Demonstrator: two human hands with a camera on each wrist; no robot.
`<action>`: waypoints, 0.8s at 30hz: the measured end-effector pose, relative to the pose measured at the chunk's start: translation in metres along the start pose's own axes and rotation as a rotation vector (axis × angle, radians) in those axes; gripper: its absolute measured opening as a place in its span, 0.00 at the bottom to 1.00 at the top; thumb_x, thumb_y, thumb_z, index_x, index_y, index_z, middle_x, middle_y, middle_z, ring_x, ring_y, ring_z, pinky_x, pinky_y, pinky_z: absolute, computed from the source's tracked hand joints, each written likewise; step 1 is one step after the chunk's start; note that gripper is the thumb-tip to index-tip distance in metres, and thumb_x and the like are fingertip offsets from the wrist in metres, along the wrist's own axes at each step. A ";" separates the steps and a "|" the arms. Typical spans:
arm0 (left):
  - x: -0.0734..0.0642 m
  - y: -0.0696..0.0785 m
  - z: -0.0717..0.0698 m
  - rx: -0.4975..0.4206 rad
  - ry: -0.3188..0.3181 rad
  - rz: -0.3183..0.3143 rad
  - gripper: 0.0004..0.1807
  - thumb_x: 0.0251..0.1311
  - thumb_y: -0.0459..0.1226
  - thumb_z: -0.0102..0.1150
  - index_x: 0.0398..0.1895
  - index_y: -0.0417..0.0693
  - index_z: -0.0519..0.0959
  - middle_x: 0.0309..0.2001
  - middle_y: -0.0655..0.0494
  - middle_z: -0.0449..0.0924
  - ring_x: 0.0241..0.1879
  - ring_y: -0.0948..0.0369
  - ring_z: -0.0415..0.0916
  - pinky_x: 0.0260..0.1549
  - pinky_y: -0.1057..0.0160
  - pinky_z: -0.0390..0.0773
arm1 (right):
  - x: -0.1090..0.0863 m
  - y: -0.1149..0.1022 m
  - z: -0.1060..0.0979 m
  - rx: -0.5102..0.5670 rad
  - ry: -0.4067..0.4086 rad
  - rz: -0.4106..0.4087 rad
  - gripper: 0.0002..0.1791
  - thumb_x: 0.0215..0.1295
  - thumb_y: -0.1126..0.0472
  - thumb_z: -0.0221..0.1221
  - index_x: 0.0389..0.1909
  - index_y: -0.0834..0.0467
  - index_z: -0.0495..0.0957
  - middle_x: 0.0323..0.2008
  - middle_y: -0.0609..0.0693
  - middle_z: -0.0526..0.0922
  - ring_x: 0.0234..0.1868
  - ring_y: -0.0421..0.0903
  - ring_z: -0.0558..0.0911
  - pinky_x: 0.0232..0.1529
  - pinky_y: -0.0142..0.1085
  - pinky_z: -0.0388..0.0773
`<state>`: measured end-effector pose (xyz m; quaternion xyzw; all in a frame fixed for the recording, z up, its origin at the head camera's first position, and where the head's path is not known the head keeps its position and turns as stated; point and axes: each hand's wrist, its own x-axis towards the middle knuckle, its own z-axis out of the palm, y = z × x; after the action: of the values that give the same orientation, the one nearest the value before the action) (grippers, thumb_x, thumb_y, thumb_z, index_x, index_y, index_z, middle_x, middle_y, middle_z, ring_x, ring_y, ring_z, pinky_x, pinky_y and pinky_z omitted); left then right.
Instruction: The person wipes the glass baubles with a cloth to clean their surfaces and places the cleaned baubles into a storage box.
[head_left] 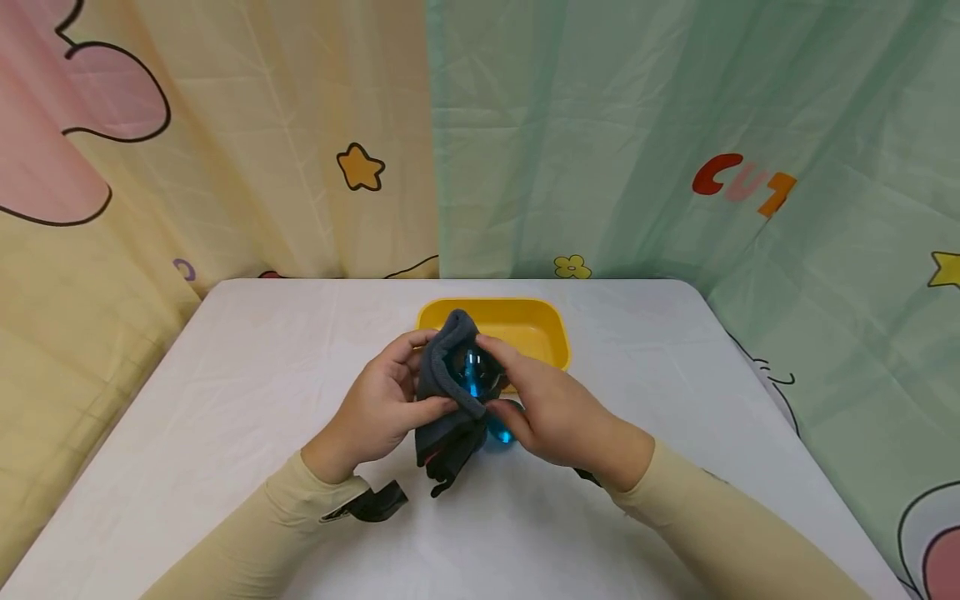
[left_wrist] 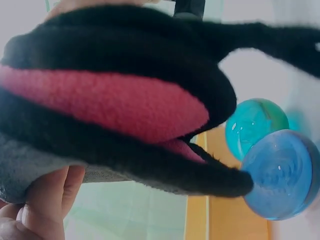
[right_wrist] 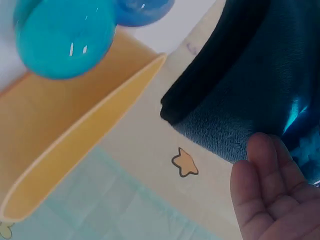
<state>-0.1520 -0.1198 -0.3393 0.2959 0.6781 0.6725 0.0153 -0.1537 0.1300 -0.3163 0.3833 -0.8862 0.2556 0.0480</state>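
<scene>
A grey fleece pouch with dark trim is held up in front of me, its mouth turned to the right. Pink lining shows along its underside in the left wrist view. My left hand grips its left side, thumb across the front and fingers behind. At the mouth sits a shiny translucent blue ball, partly wrapped by the fleece. My right hand holds this ball from the right, fingers over its top and thumb by the lower rim. In the right wrist view its fingertips overlap the fleece.
A teal ball and a blue ball lie on the white table below the pouch. Behind them stands a shallow yellow tray. Patterned curtains hang around the table's far side.
</scene>
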 end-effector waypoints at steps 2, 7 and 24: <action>0.000 0.001 -0.001 -0.012 -0.001 -0.008 0.37 0.60 0.20 0.68 0.72 0.31 0.63 0.64 0.29 0.77 0.54 0.64 0.83 0.56 0.67 0.85 | 0.001 -0.001 -0.002 -0.112 0.016 -0.014 0.41 0.72 0.59 0.67 0.80 0.57 0.57 0.56 0.54 0.87 0.49 0.48 0.88 0.55 0.43 0.88; 0.000 0.002 0.000 -0.030 -0.011 -0.015 0.37 0.60 0.20 0.68 0.71 0.31 0.64 0.64 0.29 0.77 0.54 0.63 0.82 0.56 0.67 0.85 | 0.001 -0.002 -0.004 -0.214 0.052 -0.030 0.38 0.69 0.58 0.70 0.76 0.57 0.65 0.43 0.51 0.89 0.40 0.45 0.84 0.47 0.40 0.87; -0.002 0.001 0.003 0.006 -0.009 -0.017 0.37 0.60 0.21 0.70 0.72 0.34 0.65 0.62 0.31 0.79 0.53 0.63 0.83 0.55 0.66 0.86 | -0.001 0.001 0.002 0.234 0.018 0.036 0.38 0.78 0.56 0.60 0.80 0.62 0.55 0.58 0.53 0.86 0.48 0.44 0.88 0.53 0.39 0.88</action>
<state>-0.1491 -0.1180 -0.3396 0.2931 0.6827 0.6689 0.0232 -0.1533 0.1300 -0.3188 0.3678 -0.8566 0.3617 0.0060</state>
